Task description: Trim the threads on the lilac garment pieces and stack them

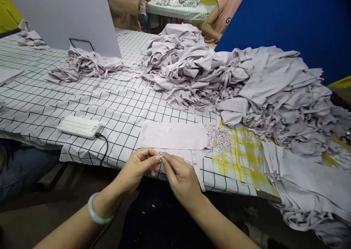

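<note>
A flat pale lilac fabric piece [175, 135] lies on the checked tablecloth [109, 106] at the near table edge. My left hand [135, 170], with a pale green bangle on its wrist, and my right hand [182, 179] meet just below the fabric's near edge. Both hands pinch with thumb and fingertips at the same spot, on the fabric's edge or a tiny bit attached to it. What sits between the fingertips is too small to name. A scatter of tiny pale scraps [221, 137] lies just right of the fabric piece.
A large heap of lilac fabric [241, 80] fills the table's middle and right, with a smaller heap [85, 64] at back left. A white power bank [79, 127] with a black cable lies left. Flat fabric pieces [307, 183] hang at right. Other people stand behind the table.
</note>
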The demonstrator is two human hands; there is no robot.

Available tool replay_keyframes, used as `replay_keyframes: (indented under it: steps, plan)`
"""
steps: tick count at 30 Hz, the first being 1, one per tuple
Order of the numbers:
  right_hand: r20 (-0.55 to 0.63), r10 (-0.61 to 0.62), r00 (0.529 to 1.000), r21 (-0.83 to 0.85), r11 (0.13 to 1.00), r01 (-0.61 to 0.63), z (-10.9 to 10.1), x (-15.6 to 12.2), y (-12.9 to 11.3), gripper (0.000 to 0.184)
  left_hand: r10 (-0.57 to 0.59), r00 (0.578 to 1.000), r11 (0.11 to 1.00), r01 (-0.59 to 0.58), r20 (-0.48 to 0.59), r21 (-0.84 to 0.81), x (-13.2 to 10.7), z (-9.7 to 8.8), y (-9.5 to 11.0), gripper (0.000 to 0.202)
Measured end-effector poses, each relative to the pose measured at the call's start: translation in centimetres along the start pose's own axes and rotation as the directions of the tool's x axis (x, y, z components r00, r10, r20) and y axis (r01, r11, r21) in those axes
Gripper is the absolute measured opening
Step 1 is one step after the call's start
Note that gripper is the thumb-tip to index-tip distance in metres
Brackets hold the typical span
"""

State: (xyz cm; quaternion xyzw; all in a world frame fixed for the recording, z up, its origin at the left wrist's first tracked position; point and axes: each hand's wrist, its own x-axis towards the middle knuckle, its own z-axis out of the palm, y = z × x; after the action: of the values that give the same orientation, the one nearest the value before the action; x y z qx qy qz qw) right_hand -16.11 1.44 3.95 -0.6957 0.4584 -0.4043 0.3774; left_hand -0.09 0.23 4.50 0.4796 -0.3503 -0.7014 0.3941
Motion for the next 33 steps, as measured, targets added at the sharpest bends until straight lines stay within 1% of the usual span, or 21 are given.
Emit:
replay_keyframes:
  steps: [2, 3, 4, 6, 8, 10, 12, 14, 15, 16, 17, 19, 21, 22, 23, 25, 27, 28, 30, 33]
  plan:
    - [0.063, 0.016, 0.998, -0.046, 0.999, -0.013, -0.1, -1.4, 0.3, 0.027, -0.004, 0.999, 0.99, -0.002, 0.039, 0.144, -0.6, -0.2, -1.1, 0.026]
    - [0.098, 0.049, 0.994, -0.048, 0.998, -0.045, -0.1, -2.0, 0.4, 0.026, 0.024, 0.998, 0.971, -0.038, 0.061, 0.236, -0.9, -0.4, -1.4, 0.025]
    - [0.133, 0.099, 0.986, -0.038, 0.995, -0.095, -0.2, -2.5, 0.5, 0.025, 0.068, 0.994, 0.939, -0.094, 0.087, 0.332, -1.2, -0.4, -1.6, 0.023]
    - [0.199, 0.223, 0.954, 0.014, 0.973, -0.23, -0.4, -3.0, 0.5, 0.026, 0.178, 0.972, 0.842, -0.231, 0.154, 0.487, -1.3, -0.4, -1.5, 0.021]
    - [0.223, 0.336, 0.915, 0.105, 0.925, -0.365, -0.8, -2.7, 0.7, 0.029, 0.283, 0.935, 0.741, -0.354, 0.212, 0.57, -0.8, -0.2, -1.0, 0.02]
    - [0.213, 0.434, 0.875, 0.224, 0.85, -0.476, -1.3, -1.7, 1.1, 0.032, 0.408, 0.879, 0.627, -0.465, 0.245, 0.625, 0.5, 0.0, -0.7, 0.014]
    - [0.22, 0.534, 0.816, 0.358, 0.734, -0.577, -1.6, -0.5, 1.8, 0.032, 0.521, 0.805, 0.466, -0.548, 0.285, 0.695, 2.4, -0.2, -0.8, 0.008]
    - [0.256, 0.611, 0.749, 0.46, 0.605, -0.65, -1.8, 0.6, 2.4, 0.033, 0.568, 0.743, 0.295, -0.584, 0.353, 0.756, 4.4, -0.7, -1.5, 0.013]
    - [0.271, 0.636, 0.723, 0.493, 0.553, -0.672, -1.7, 1.1, 2.6, 0.033, 0.572, 0.723, 0.226, -0.593, 0.387, 0.773, 5.3, -1.0, -2.0, 0.016]
    - [0.28, 0.656, 0.701, 0.512, 0.515, -0.687, -1.6, 1.4, 2.8, 0.032, 0.57, 0.71, 0.178, -0.597, 0.412, 0.782, 6.1, -1.3, -2.4, 0.017]
    - [0.283, 0.675, 0.682, 0.519, 0.49, -0.7, -1.5, 1.7, 2.9, 0.031, 0.572, 0.7, 0.15, -0.602, 0.428, 0.785, 6.7, -1.6, -2.9, 0.018]
    - [0.276, 0.707, 0.652, 0.513, 0.465, -0.721, -1.0, 2.2, 3.1, 0.027, 0.6, 0.675, 0.125, -0.61, 0.43, 0.782, 7.5, -2.0, -3.5, 0.017]
    - [0.265, 0.733, 0.627, 0.504, 0.449, -0.738, -0.5, 2.5, 3.2, 0.023, 0.633, 0.661, 0.139, -0.609, 0.403, 0.781, 7.9, -2.2, -3.6, 0.017]
    - [0.265, 0.743, 0.615, 0.505, 0.436, -0.744, -0.3, 2.7, 3.2, 0.021, 0.644, 0.662, 0.158, -0.605, 0.383, 0.78, 7.9, -2.2, -3.6, 0.017]
    - [0.269, 0.75, 0.604, 0.512, 0.42, -0.75, -0.1, 3.0, 3.3, 0.02, 0.643, 0.675, 0.185, -0.596, 0.362, 0.781, 8.0, -2.2, -3.4, 0.016]
    - [0.273, 0.763, 0.586, 0.531, 0.389, -0.753, 0.1, 3.5, 3.3, 0.018, 0.609, 0.723, 0.259, -0.57, 0.327, 0.78, 7.9, -2.1, -2.9, 0.015]
    - [0.261, 0.772, 0.58, 0.547, 0.376, -0.747, 0.1, 4.0, 3.4, 0.017, 0.561, 0.768, 0.323, -0.546, 0.308, 0.773, 7.9, -2.1, -2.5, 0.014]
    - [0.253, 0.773, 0.582, 0.552, 0.379, -0.743, 0.0, 4.3, 3.5, 0.016, 0.543, 0.784, 0.347, -0.537, 0.302, 0.769, 7.8, -2.0, -2.3, 0.014]
    - [0.243, 0.769, 0.592, 0.552, 0.392, -0.736, -0.1, 4.8, 3.6, 0.015, 0.518, 0.804, 0.378, -0.522, 0.292, 0.765, 7.8, -2.0, -2.0, 0.014]
    - [0.246, 0.763, 0.597, 0.542, 0.403, -0.738, -0.2, 5.1, 3.9, 0.014, 0.496, 0.821, 0.398, -0.506, 0.284, 0.765, 7.7, -2.0, -1.8, 0.014]
